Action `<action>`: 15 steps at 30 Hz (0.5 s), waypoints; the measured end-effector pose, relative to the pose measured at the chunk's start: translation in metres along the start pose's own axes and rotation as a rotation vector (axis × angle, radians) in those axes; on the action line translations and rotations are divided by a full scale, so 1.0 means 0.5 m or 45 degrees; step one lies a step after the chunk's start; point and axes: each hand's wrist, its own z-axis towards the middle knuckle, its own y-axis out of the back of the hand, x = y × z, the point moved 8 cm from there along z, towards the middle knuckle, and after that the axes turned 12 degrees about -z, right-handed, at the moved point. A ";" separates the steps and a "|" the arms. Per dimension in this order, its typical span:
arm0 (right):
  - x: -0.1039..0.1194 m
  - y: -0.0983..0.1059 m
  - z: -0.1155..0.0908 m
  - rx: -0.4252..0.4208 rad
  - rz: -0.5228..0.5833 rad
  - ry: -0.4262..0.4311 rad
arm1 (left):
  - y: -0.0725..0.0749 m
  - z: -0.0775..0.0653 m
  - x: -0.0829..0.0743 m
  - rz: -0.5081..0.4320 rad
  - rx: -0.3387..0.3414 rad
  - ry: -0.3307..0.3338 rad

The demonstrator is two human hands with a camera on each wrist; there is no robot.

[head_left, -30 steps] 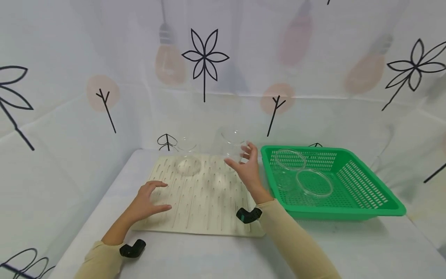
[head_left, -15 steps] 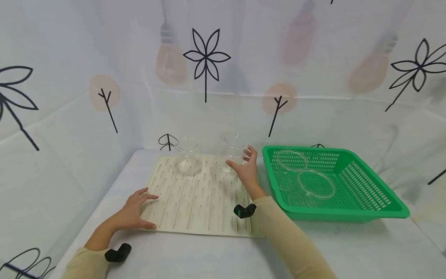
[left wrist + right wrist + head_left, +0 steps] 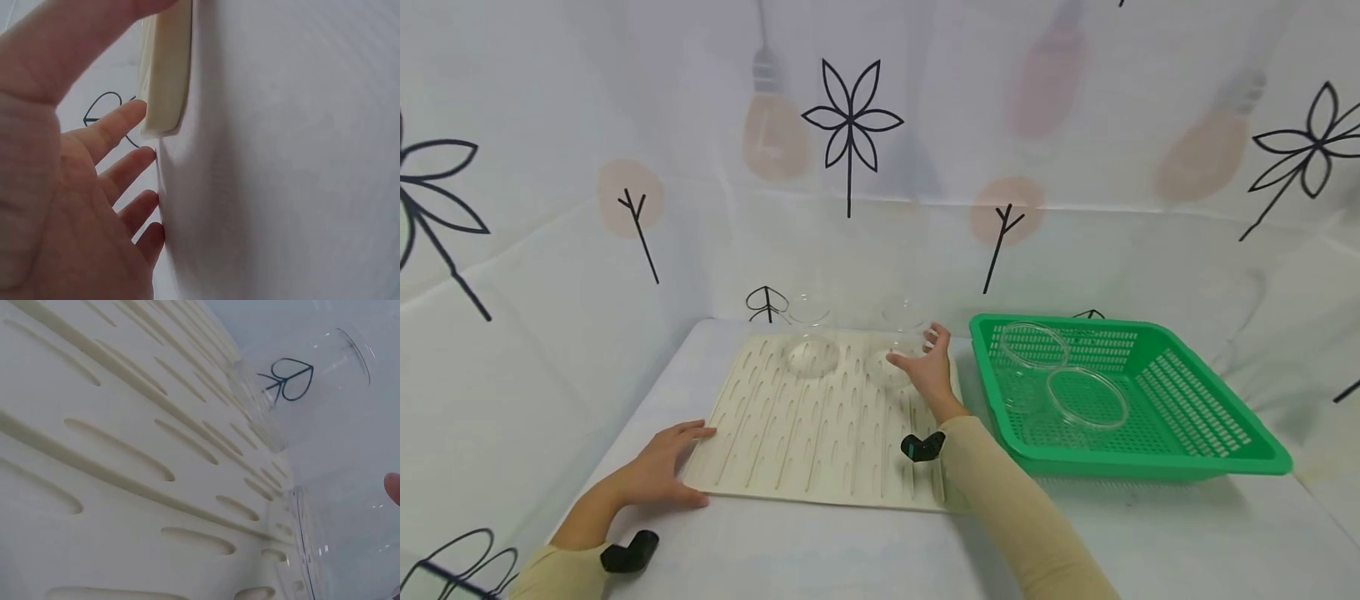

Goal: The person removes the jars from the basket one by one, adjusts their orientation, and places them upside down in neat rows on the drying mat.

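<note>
On the pale ribbed drying mat (image 3: 805, 442), a clear cup (image 3: 901, 333) stands near the back right. My right hand (image 3: 934, 375) holds it from the right, thumb in front and fingers behind. Its transparent wall is faint; only a fingertip (image 3: 394, 487) shows beside it in the right wrist view. To its left, a second clear cup (image 3: 808, 342) stands on the mat, apart from it. My left hand (image 3: 655, 471) is at the mat's left front corner, fingers spread and fairly straight. In the left wrist view, its index fingertip touches or nearly touches the mat's edge (image 3: 170, 75).
A green slotted basket (image 3: 1150, 467) stands right of the mat, with two clear round-rimmed cups (image 3: 1088, 398) inside at its left. White cloth (image 3: 820, 550) covers the table. A patterned curtain (image 3: 925, 167) hangs behind and on the left.
My right hand has lowered the clear cup onto the mat. My left hand has drawn back from over the mat, left and towards me, to its front left corner.
</note>
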 end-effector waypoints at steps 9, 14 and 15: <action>-0.003 -0.011 0.005 0.038 -0.058 0.018 | 0.000 0.004 0.006 0.015 0.006 0.041; -0.007 -0.012 0.009 0.058 -0.061 0.004 | 0.002 0.002 0.001 0.012 0.005 0.023; -0.008 -0.011 0.009 0.062 -0.060 0.002 | 0.002 0.002 0.000 0.012 0.007 0.026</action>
